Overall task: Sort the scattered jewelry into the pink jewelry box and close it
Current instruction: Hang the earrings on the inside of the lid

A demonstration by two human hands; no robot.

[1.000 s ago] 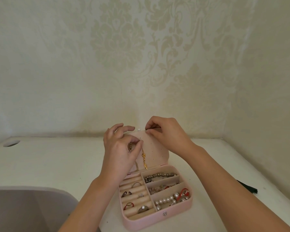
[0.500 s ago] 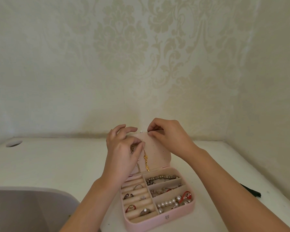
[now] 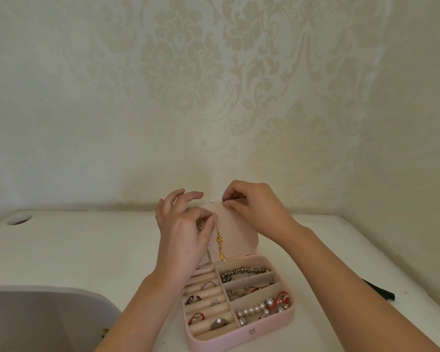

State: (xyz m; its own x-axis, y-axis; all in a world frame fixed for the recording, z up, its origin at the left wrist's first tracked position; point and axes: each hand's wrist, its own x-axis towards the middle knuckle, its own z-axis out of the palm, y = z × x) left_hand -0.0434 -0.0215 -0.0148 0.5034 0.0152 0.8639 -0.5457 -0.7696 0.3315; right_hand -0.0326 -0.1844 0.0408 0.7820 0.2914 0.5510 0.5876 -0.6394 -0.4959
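The pink jewelry box stands open on the white table, its lid upright. My right hand pinches the lid's top edge. My left hand pinches the hook of a gold drop earring against the lid's inner panel; a second dangling piece hangs partly hidden behind that hand. A small white snap sticks up from the lid's top edge. Rings sit in the left roll slots. Bead and pearl strands fill the right compartments.
A grey bin occupies the lower left corner. A dark object lies at the table's right edge. A round cable hole is at the far left. Patterned walls close the back and right sides.
The view has shifted slightly, so the box sits lower in frame. My left hand's fingers have moved a little on the earring hook; my right hand keeps its pinch on the lid.
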